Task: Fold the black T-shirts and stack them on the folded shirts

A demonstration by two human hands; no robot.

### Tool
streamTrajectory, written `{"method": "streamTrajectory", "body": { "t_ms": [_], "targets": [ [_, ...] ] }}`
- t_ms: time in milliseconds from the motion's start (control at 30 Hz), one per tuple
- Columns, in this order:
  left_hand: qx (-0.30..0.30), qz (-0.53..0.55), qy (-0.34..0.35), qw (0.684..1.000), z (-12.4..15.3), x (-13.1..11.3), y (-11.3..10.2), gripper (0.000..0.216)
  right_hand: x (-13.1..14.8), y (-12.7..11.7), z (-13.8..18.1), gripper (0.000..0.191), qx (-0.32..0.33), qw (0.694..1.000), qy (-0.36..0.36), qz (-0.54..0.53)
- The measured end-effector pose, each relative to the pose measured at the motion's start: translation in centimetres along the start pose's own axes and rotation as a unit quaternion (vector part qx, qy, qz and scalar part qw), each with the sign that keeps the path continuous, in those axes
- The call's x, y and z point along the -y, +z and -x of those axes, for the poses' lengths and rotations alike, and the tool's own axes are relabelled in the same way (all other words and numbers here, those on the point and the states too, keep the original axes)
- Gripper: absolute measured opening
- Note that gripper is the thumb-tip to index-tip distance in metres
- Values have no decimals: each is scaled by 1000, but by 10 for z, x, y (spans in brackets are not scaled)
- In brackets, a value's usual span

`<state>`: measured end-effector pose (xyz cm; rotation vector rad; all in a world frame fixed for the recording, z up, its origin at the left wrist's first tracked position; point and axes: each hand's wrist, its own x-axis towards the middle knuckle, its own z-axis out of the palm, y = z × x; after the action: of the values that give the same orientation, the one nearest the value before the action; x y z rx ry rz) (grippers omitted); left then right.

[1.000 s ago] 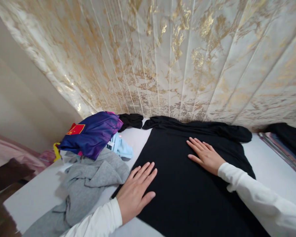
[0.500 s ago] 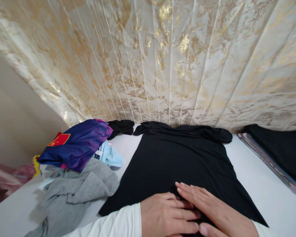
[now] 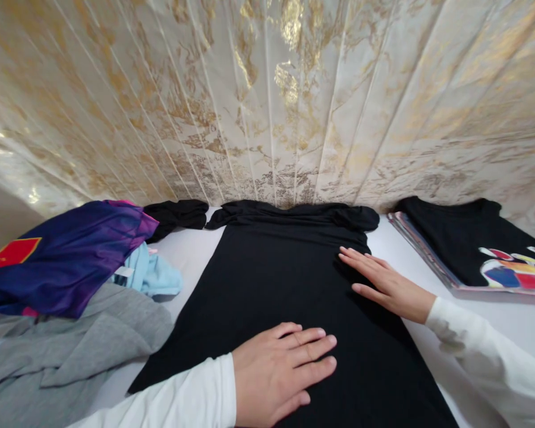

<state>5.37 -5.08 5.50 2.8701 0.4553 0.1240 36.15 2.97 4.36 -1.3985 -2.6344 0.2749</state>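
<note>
A black garment [image 3: 258,285], which looks like a shirt, is spread over the white surface in front of me, its far end bunched against the curtain. My left hand [image 3: 285,371] lies flat on its near middle part, fingers spread. Farther off, near the garment's right edge, my right hand [image 3: 383,282] is stretched out with straight fingers, palm down on or just over the cloth. Neither hand grips anything. The near hem runs out of view at the bottom.
At the left lie a purple-blue garment with a red patch [image 3: 71,255], a grey garment [image 3: 84,345], a light blue cloth [image 3: 149,270] and a black bundle [image 3: 176,215]. A folded stack topped by a black printed shirt [image 3: 450,238] stands right. Behind hangs a gold-patterned curtain [image 3: 267,107].
My hands have moved apart: the right one went forward and right along the black garment, while the left stays near the front with fingers more spread. The view has turned right.
</note>
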Motion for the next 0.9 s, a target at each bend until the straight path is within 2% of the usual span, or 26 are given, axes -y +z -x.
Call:
{"method": "streamTrajectory", "body": {
  "t_ms": [67,167,333,500,633,733,833,900],
  "targets": [
    [3,6,51,999,-17,-9,5,46,16,3,0,60,14,1000,-18,-1],
    [-5,22,106,994,-41,-20,16,47,23,12,-1,59,5,1000,-23,19],
    [-17,33,108,993,-53,-27,26,58,16,17,-1,58,-26,998,-15,52],
    [-17,23,114,993,-54,-28,24,54,16,17,0,59,-27,997,-20,64],
    [-24,-13,154,988,-64,-39,20,50,15,19,0,58,-45,997,-27,51],
    [-52,2,104,993,-76,-51,19,33,12,20,1,55,-67,997,-26,23],
    [-71,26,14,997,-89,-63,23,30,11,18,1,49,-102,994,-23,-12],
    [-81,26,-11,996,-98,-69,28,30,11,17,0,47,-114,993,-20,-26]
  ]
}}
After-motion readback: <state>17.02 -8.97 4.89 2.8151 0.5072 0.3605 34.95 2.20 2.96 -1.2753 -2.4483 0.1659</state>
